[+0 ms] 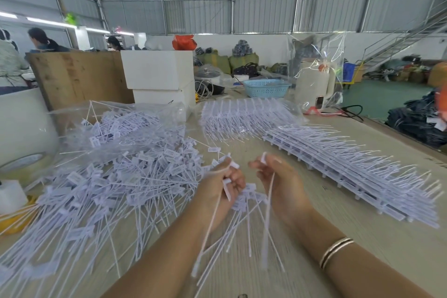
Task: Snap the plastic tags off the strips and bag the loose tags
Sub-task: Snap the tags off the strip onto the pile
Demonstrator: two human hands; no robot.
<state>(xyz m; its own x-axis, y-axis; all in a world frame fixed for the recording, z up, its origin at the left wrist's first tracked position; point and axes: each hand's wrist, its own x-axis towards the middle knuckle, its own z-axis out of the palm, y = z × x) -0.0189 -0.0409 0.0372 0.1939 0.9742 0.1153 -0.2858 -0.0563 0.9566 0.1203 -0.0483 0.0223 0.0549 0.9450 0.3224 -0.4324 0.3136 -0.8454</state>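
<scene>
My left hand (221, 185) grips a bunch of white plastic tags (242, 201), their thin tails hanging down toward me. My right hand (278, 181) pinches a single tag (263, 158) at its head, its tail dangling below the palm. The two hands are close together above the table. A large heap of loose tags (116, 181) spreads across the table on the left. Stacked uncut strips of tags (350, 172) lie on the right, with another stack of strips (244, 118) behind them on clear plastic. A clear plastic bag (121, 123) holding loose tags lies at the back left.
A big white roll (24, 130) stands at the far left. White boxes (159, 75), a blue basket (266, 87) and a white kettle (314, 80) sit at the back of the table. The table's right edge (411, 138) drops to the floor. People work at the far left.
</scene>
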